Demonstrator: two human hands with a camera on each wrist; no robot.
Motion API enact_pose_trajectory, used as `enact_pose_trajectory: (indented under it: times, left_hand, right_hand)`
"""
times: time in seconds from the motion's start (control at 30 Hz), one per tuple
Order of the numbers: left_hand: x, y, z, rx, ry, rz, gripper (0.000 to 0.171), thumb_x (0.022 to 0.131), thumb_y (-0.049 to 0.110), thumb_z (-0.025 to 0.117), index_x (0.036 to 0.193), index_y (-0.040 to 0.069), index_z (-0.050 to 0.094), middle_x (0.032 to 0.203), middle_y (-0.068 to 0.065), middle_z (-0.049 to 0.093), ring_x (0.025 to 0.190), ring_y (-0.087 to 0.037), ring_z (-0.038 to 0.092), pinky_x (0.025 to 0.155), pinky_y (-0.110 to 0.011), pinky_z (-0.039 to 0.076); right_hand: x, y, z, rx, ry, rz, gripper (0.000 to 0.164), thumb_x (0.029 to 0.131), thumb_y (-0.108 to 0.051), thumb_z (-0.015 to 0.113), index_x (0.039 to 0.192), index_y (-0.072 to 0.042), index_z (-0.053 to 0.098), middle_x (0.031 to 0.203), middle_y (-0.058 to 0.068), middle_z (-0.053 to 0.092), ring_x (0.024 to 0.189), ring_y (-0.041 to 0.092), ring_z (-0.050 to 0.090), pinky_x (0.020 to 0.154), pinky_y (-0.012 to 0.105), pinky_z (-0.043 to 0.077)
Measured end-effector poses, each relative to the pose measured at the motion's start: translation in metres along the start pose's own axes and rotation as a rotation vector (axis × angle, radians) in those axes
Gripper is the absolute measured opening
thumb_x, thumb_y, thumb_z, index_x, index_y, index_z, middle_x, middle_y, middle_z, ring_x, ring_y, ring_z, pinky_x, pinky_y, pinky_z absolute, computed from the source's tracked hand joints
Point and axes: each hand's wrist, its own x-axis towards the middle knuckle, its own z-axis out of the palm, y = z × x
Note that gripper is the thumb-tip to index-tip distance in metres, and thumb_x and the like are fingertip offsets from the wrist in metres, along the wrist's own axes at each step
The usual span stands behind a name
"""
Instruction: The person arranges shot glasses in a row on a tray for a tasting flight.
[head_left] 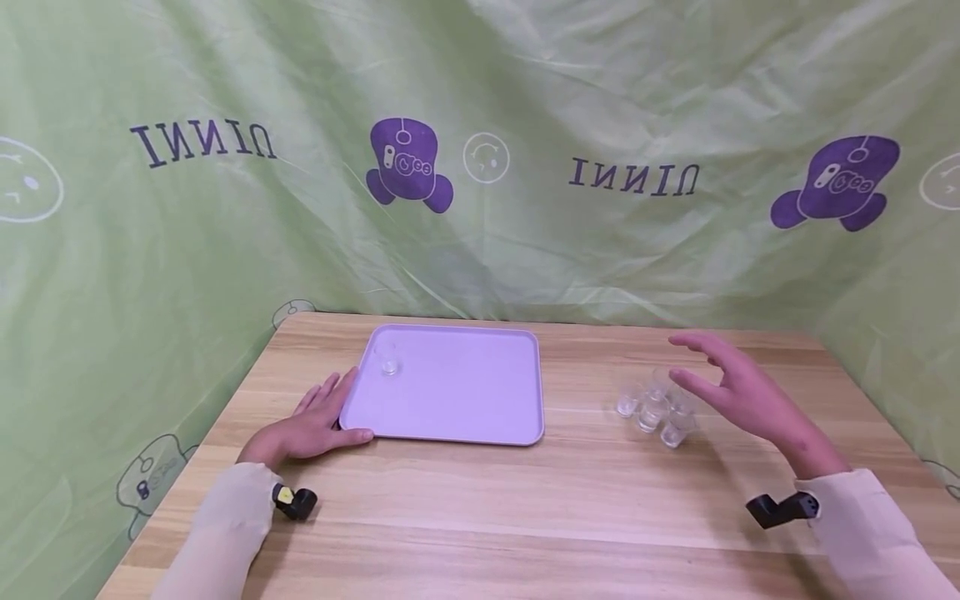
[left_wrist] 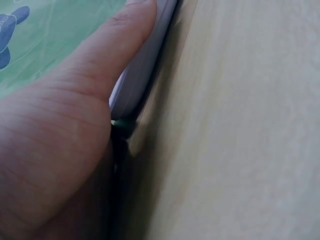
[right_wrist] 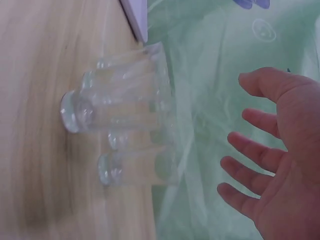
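A pale purple tray (head_left: 457,392) lies on the table, with one small clear shot glass (head_left: 389,363) standing near its far left corner. My left hand (head_left: 315,425) rests against the tray's near left corner, fingers along the left side and thumb at the front rim. In the left wrist view the thumb (left_wrist: 115,45) touches the tray's edge (left_wrist: 145,65). To the right, several clear shot glasses (head_left: 652,410) stand in a tight cluster. My right hand (head_left: 742,392) hovers beside and above them, fingers spread apart from the thumb, holding nothing; the right wrist view shows its fingers (right_wrist: 257,147) apart from the glasses (right_wrist: 125,115).
The wood-grain table (head_left: 480,517) extends in front of the tray and between it and the glass cluster. A green curtain (head_left: 480,250) with purple prints hangs behind the table and along both sides.
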Motion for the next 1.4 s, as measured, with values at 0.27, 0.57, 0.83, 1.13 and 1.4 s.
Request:
enact_pose_trajectory:
  times: [0.27,0.57,0.83,1.13,1.4]
  left_hand:
    - [0.000,-0.001,0.001,-0.001,-0.007,-0.009,0.111,0.095,0.054,0.068,0.163,-0.002,0.000,0.169,-0.025,0.004,0.153,-0.047,-0.007,0.119,-0.062,-0.006]
    - [-0.002,-0.004,0.005,-0.029,0.022,0.021,0.111,0.094,0.053,0.069,0.163,0.000,0.000,0.168,-0.026,0.006,0.153,-0.047,-0.007,0.120,-0.059,-0.008]
    - [-0.001,-0.004,0.006,-0.038,0.045,0.043,0.111,0.094,0.053,0.069,0.164,0.000,0.002,0.168,-0.027,0.007,0.152,-0.048,-0.006,0.120,-0.059,-0.009]
    - [0.002,-0.004,0.004,-0.021,0.029,0.019,0.111,0.094,0.052,0.070,0.162,-0.004,0.002,0.168,-0.028,0.006,0.153,-0.048,-0.006,0.119,-0.061,-0.007]
    - [0.001,-0.007,0.006,-0.035,0.041,0.040,0.110,0.095,0.053,0.068,0.164,0.000,0.000,0.168,-0.026,0.006,0.153,-0.046,-0.007,0.120,-0.058,-0.009]
  right_hand:
    - [-0.014,0.018,0.002,0.009,-0.004,0.058,0.060,0.103,-0.022,0.067,0.154,-0.001,0.042,0.150,0.029,0.046,0.127,0.055,0.047,0.096,0.071,0.040]
    - [-0.022,0.031,0.006,0.056,-0.035,0.080,0.065,0.105,-0.020,0.064,0.158,-0.001,0.034,0.152,0.034,0.039,0.123,0.061,0.048,0.094,0.074,0.043]
    - [-0.026,0.039,0.008,0.073,-0.069,0.118,0.063,0.107,-0.021,0.060,0.159,0.001,0.031,0.153,0.037,0.036,0.122,0.063,0.050,0.094,0.069,0.047]
    - [-0.026,0.043,0.009,0.099,-0.119,0.151,0.065,0.107,-0.023,0.061,0.158,0.002,0.031,0.154,0.036,0.036,0.131,0.060,0.044,0.099,0.065,0.043]
    - [-0.030,0.047,0.015,0.092,-0.114,0.126,0.056,0.106,-0.021,0.062,0.152,0.004,0.043,0.149,0.030,0.048,0.124,0.050,0.056,0.092,0.015,0.047]
